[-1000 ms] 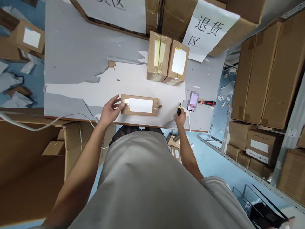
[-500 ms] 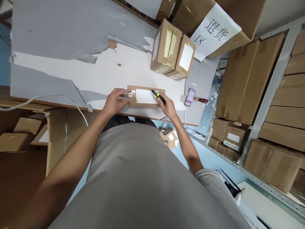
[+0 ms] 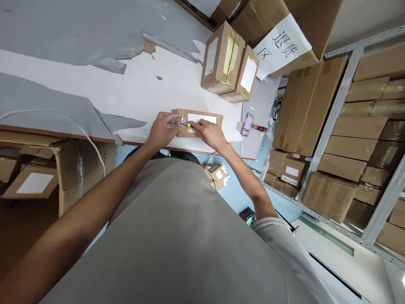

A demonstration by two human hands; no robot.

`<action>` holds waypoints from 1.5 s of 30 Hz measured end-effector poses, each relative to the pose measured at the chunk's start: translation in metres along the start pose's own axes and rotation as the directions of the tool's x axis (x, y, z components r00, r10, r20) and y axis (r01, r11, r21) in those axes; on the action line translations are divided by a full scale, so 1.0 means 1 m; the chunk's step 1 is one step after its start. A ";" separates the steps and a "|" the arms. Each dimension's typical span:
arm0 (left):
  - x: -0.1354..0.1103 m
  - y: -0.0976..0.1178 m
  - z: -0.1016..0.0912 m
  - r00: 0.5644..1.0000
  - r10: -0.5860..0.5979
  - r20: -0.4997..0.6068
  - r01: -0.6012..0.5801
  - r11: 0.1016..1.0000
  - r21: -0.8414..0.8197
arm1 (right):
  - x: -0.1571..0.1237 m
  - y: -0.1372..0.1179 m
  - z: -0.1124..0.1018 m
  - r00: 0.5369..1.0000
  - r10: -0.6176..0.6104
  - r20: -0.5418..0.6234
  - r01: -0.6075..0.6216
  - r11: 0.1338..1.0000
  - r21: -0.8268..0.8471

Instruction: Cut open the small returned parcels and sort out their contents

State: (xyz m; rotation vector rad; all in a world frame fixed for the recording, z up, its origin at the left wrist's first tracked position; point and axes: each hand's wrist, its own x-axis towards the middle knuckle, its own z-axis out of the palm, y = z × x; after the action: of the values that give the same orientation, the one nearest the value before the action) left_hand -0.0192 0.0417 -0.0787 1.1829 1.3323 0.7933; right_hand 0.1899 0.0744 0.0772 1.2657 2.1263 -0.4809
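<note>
A small long cardboard box point(image 3: 191, 134) with a white label on top lies near the table's front edge. My left hand point(image 3: 160, 131) grips its left end between thumb and fingers. A black and yellow utility knife point(image 3: 189, 127) is in my closed right hand point(image 3: 211, 134), its tip pointing left at the taped end of the box. Most of the knife's handle is hidden under my fingers. Whether the blade has entered the tape I cannot tell.
Two taped boxes point(image 3: 223, 59) stand at the back of the table point(image 3: 177, 90). A red and black handled tool point(image 3: 260, 128) lies to the right. Shelves of cartons point(image 3: 346, 145) rise on the right. An open carton point(image 3: 84, 169) stands at lower left, near a white cable point(image 3: 91, 145).
My right hand has moved left with the utility knife, turning its tip from the label to the box's left end. My left hand keeps hold there. The view has shifted somewhat.
</note>
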 end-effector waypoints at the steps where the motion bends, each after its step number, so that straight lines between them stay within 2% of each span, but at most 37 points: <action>1: 0.000 0.000 0.001 1.000 -0.002 0.002 0.003 1.000 -0.013 | 0.000 -0.002 -0.002 1.000 0.008 0.010 -0.008 1.000 -0.010; 10: 0.000 0.005 0.002 0.999 -0.037 0.012 0.038 0.994 -0.098 | -0.004 -0.013 -0.014 0.996 0.051 0.077 -0.044 0.995 -0.090; 17: 0.001 0.008 0.003 0.998 -0.056 0.027 0.059 0.993 -0.101 | 0.000 -0.013 -0.025 0.996 0.000 0.094 0.014 0.987 -0.157; 24: 0.006 0.000 0.003 0.999 -0.050 0.007 0.050 0.990 -0.131 | 0.011 -0.007 -0.032 0.994 -0.084 0.073 0.094 0.983 -0.155; 27: 0.008 -0.002 0.001 0.999 -0.036 0.007 0.037 0.994 -0.100 | 0.014 -0.005 -0.036 0.991 -0.091 0.097 0.106 0.982 -0.156; 32: 0.006 0.000 0.000 0.998 -0.057 -0.040 0.055 0.997 -0.057 | 0.019 0.001 -0.028 0.990 -0.105 0.090 0.119 0.980 -0.159; 35: 0.003 0.005 0.000 0.994 -0.098 -0.058 0.094 0.994 -0.057 | 0.013 0.023 -0.016 0.995 -0.091 0.049 0.097 0.986 -0.135; 38: 0.001 0.012 0.002 0.985 -0.145 -0.092 0.142 0.989 -0.042 | -0.005 0.062 -0.003 0.999 -0.029 0.017 0.031 0.994 -0.101; 41: 0.000 0.019 0.005 0.973 -0.174 -0.151 0.174 0.985 -0.011 | -0.029 0.104 0.007 0.998 0.036 0.043 -0.031 0.995 -0.095; 45: -0.002 0.026 0.010 0.958 -0.203 -0.205 0.212 0.977 0.025 | -0.045 0.137 0.021 0.999 0.016 0.030 -0.013 0.997 -0.076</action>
State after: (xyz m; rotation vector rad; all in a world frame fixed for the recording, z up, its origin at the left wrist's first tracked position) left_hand -0.0048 0.0446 -0.0552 0.9973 1.6209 0.7474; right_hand 0.3330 0.0979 0.0917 1.2229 2.0888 -0.4067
